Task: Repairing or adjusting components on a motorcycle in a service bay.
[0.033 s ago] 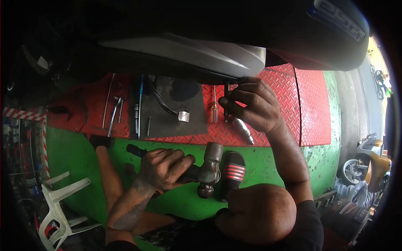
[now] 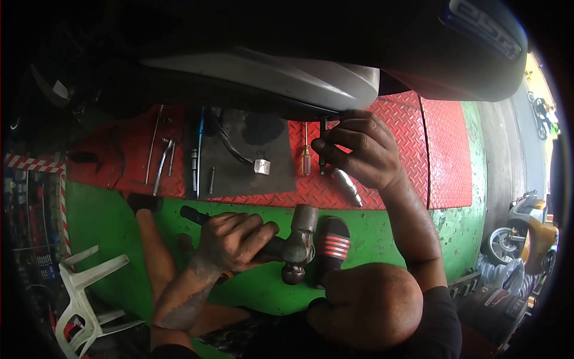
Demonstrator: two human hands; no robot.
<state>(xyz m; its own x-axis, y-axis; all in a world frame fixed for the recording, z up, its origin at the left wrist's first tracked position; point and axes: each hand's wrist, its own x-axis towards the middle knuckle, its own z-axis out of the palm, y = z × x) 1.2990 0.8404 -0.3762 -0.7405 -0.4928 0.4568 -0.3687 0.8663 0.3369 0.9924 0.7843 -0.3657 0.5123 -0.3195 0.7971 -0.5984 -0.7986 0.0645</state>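
Note:
My left hand is wrapped around the dark handle of a ball-peen hammer, low in front of my knees. The hammer's metal head points away from me, above the green floor. Up under the motor scooter's silver and black side panel, my right hand has its fingers bent around a narrow dark bar that stands upright in the picture. The bar's upper end meets the panel's lower edge; part of it is behind my fingers. A clear-handled screwdriver and a silver cylindrical tool lie near that hand.
A red tread-plate platform lies under the scooter. On it are a dark mat with a cable ending in a silver block, a ratchet and several rods. A white plastic chair stands at left, a yellow scooter at right.

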